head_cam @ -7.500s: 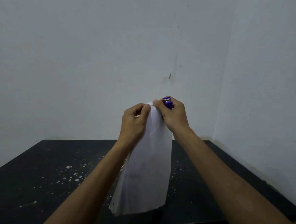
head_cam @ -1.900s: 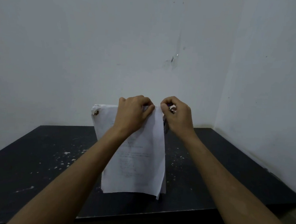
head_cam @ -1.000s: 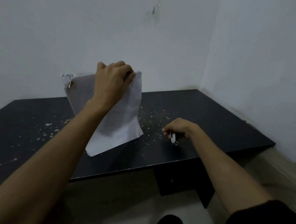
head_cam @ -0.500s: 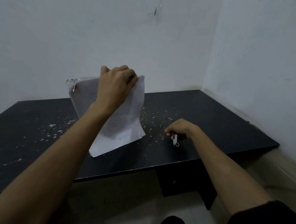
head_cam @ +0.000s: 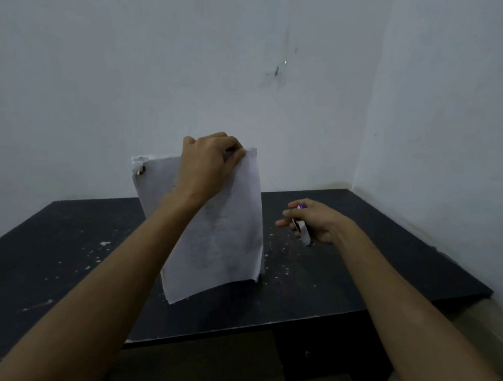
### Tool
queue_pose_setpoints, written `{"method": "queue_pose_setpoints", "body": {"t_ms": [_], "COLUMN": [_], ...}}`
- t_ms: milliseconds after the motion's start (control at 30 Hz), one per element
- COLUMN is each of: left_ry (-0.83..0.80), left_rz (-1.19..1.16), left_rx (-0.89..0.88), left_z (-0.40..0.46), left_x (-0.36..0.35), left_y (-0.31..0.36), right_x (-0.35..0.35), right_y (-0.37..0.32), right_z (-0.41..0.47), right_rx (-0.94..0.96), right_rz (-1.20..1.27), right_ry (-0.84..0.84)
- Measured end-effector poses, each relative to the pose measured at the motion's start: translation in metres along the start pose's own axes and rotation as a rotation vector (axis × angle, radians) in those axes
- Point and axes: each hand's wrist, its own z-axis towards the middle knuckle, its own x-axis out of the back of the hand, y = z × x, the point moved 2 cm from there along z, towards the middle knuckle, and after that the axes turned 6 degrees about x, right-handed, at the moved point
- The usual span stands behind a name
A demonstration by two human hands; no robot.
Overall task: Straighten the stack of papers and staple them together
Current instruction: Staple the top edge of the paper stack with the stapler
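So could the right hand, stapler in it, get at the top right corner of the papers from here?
Probably yes: the right hand with the stapler sits beside the papers, with nothing between; the left hand pinches just inside that corner.

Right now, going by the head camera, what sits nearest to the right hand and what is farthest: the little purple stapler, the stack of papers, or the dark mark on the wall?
1. Purple stapler: gripped in the right hand, low over the table.
2. Stack of papers: to its left, upright, pinched at the top by the left hand.
3. Wall mark: high up behind.
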Motion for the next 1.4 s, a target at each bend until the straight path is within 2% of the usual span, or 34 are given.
{"method": "queue_pose_setpoints", "body": {"t_ms": [100, 200, 367, 500, 700, 800, 867, 1133, 1233, 1300, 1400], "left_ry": [-0.01, -0.014, -0.054, -0.095, -0.134, -0.139, -0.128, -0.077, -0.049, -0.028, -0.005], "left_rz": [-0.008, -0.009, -0.011, -0.045, -0.062, -0.056, -0.054, -0.028, -0.035, -0.037, -0.042], "left_rx": [0.01, 0.018, 0.031, 0.036, 0.045, 0.045, 0.035, -0.026, -0.041, -0.029, -0.013], "left_z": [0.003, 0.003, 0.002, 0.004, 0.004, 0.002, 0.001, -0.002, -0.002, -0.001, -0.001], "left_x": [0.002, 0.006, 0.009, 0.012, 0.014, 0.014, 0.015, 0.014, 0.012, 0.012, 0.012], "left_y": [0.0, -0.001, 0.0, 0.002, 0.005, 0.006, 0.005, 0.005, 0.004, 0.001, -0.003], "right_x": [-0.002, -0.012, -0.026, -0.027, -0.039, -0.051, -0.058, -0.073, -0.07, -0.062, -0.055], "right_y": [-0.026, -0.061, -0.114, -0.146, -0.171, -0.175, -0.179, -0.189, -0.191, -0.185, -0.151], "right_z": [-0.002, -0.011, -0.027, -0.039, -0.047, -0.048, -0.047, -0.044, -0.04, -0.036, -0.032], "right_rx": [0.125, 0.25, 0.261, 0.44, 0.692, 0.75, 0.771, 0.839, 0.799, 0.751, 0.697], "right_rz": [-0.127, -0.269, -0.538, -0.824, -1.335, -1.586, -1.669, -1.754, -1.696, -1.542, -1.056], "right_ry": [-0.012, -0.111, -0.124, -0.188, -0.077, -0.023, -0.018, -0.028, -0.014, 0.002, -0.025]}}
